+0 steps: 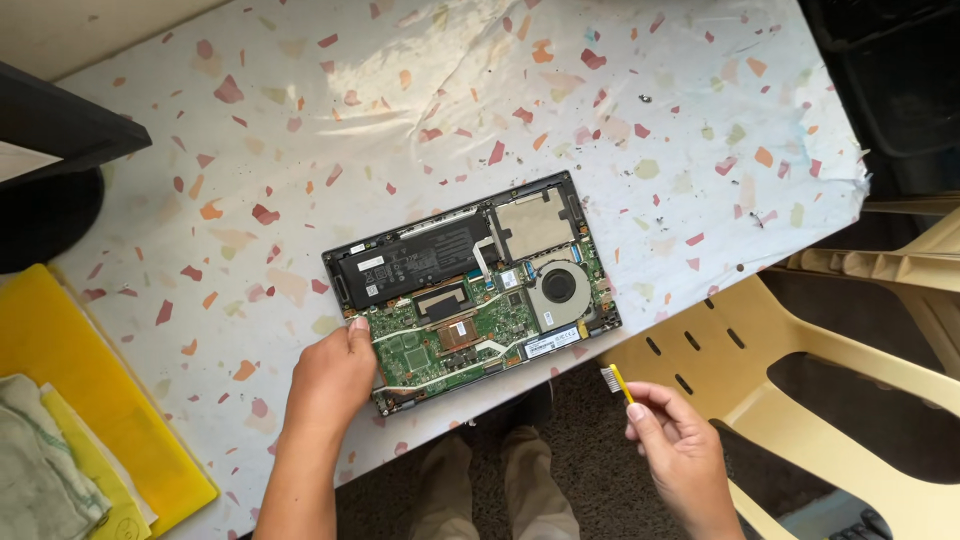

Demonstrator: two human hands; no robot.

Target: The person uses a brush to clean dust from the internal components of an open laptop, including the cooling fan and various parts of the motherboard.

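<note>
Right hand (672,440): off the near desk edge, above the floor, thumb and fingers pinched on a small yellow-handled brush (616,381). Bristle head points up-left, just short of the desk edge, not touching the laptop. Lower end of the handle hidden inside the grip.

Left hand (335,372): resting palm-down on the near-left corner of the opened laptop (470,285), fingers curled over its edge, thumb tip up against the circuit board (440,335). Fingertips hidden under the hand; how firmly it presses, cannot tell.

Laptop lies bottom-up with its cover off, near the desk's front edge, tilted slightly anticlockwise. Visible inside: green circuit board along the near side, black battery (405,265) at far left, round fan (557,287) at right, a tan foil-covered panel (533,223) behind the fan. Small connectors too fine to make out.

Desk (420,110) covered in a white sheet with coloured flecks, creased toward the far side.

At left: a yellow folder (80,380) with a crumpled cloth (35,450) on it, both cut off by the frame. Beyond it, a dark object (50,150), only partly seen. At right: a cream plastic chair (800,370), cut off.
</note>
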